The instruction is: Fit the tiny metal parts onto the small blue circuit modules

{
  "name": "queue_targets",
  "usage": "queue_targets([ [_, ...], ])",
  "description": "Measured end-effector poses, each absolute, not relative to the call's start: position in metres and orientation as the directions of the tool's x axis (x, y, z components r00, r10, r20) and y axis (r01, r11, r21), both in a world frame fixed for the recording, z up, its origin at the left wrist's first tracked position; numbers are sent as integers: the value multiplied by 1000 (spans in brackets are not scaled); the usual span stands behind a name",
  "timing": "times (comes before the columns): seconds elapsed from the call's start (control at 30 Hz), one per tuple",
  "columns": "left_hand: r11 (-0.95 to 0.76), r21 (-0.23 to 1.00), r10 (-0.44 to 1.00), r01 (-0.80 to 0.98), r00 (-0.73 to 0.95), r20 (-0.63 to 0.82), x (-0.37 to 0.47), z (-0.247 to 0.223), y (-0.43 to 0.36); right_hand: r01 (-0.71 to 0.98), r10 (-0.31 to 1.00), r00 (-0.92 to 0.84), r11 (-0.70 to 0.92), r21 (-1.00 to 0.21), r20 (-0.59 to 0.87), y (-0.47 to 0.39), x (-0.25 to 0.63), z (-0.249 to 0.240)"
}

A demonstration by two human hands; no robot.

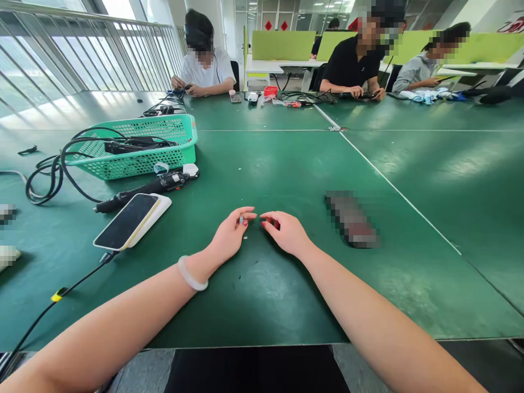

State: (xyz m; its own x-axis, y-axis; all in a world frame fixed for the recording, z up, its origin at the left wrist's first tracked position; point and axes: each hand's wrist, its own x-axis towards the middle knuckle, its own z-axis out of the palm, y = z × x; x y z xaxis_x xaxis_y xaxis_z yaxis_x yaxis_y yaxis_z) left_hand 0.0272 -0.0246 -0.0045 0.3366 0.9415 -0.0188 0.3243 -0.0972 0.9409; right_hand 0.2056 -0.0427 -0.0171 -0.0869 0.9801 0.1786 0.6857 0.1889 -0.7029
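My left hand (pixel 230 233) rests low over the green table (pixel 262 295), its fingers bent toward the thumb. A small pale piece (pixel 241 219) shows between thumb and fingers, too small to name. Facing it, a narrow gap away, is my right hand (pixel 289 234), loosely curled, with thumb and fingertips apart and nothing visible between them. A white ring-shaped band (pixel 191 274) circles my left wrist. Left of the hands, a phone (pixel 126 221) lies on a white object (pixel 152 217). To the right lies a dark, blurred-out flat object (pixel 352 219).
A green basket (pixel 151 162) holds black cables and a dark box. In front of it lies a black cylindrical tool (pixel 153 188) with a cord. A black cable (pixel 77 284) runs along the left. Across the table sit several people with cables and small items.
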Motion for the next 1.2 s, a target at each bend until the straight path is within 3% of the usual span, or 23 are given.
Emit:
queue_targets([
  [0.07, 45, 997, 948, 66, 312, -64, 43, -5, -17, 698, 980, -93, 189, -690, 174, -43, 206, -17],
  [0.13, 168, 977, 943, -134, 310, -120, 47, -3, -13, 707, 981, -103, 189, -682, 165, -43, 207, -16],
  [0.23, 266, 933, 930, -243, 321, -182, 37, 1, -12, 716, 983, -116, 181, -674, 141, -43, 207, -14],
  [0.6, 157, 988, 920, -11, 366, -142, 23, -1, -9, 731, 976, -163, 219, -647, 147, -37, 205, -14],
  [0.83, 256, 963, 886, -88, 419, -197, 23, -1, -13, 583, 977, -75, 205, -786, 199, -43, 201, -11],
  [1.03, 313, 949, 848, -27, 458, -266, 22, 3, -15, 471, 968, -5, 224, -853, 251, -51, 191, -4],
  [1.2, 310, 950, 813, 31, 508, -282, 22, 8, -18, 390, 978, 59, 164, -906, 202, -52, 192, -3],
])
